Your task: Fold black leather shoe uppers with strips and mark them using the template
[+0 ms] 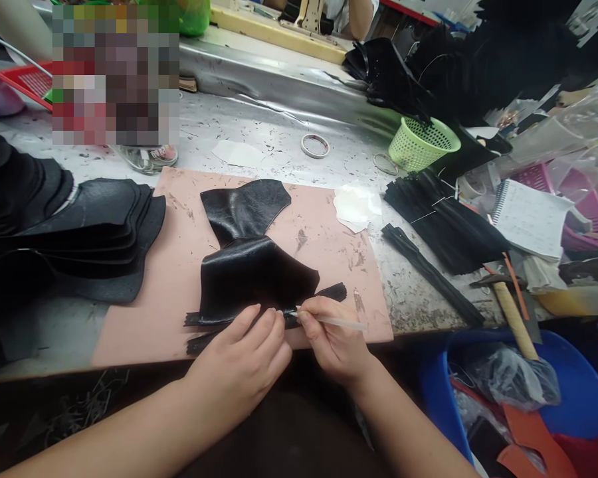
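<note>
My right hand is closed around a slim pen with a pale barrel. Its tip touches the lower edge of a black leather piece. A black zipper lies along that edge, its ends sticking out at both sides. My left hand has its fingers bent close together, holding the zipper and leather edge down; its thumb is hidden. A second black leather piece lies just above the first and meets it. Both rest on a pink board.
Stacked black leather pieces stand at left. To the right lie bundled zippers, a loose zipper, a hammer and a notebook. Behind are a tape roll and green basket. A blue bin stands below.
</note>
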Demonstrator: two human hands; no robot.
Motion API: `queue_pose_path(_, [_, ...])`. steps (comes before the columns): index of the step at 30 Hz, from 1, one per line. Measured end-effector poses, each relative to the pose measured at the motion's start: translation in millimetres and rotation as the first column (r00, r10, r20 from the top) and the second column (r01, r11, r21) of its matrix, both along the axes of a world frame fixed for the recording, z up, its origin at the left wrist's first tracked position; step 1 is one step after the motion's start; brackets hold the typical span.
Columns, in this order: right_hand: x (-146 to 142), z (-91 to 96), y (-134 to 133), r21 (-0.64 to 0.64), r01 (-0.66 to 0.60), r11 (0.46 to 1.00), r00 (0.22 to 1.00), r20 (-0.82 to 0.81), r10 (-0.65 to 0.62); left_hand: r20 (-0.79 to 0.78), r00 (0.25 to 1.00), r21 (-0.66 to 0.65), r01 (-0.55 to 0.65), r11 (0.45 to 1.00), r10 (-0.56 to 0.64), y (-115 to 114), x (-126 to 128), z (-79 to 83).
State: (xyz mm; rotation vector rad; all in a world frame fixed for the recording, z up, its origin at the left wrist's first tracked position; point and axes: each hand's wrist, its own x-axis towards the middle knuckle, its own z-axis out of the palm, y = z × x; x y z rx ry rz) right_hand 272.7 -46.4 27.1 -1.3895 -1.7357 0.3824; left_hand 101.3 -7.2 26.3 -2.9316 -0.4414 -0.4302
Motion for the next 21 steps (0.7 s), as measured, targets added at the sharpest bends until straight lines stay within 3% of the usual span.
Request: queue_pose_path(21, [0.0, -0.5, -1.7, -0.003, 0.000, 1.000, 0.999, 0.041, 0.000, -0.001, 1.000, 0.004, -0.005, 1.000, 0.005, 0.3, -0.1, 0.4])
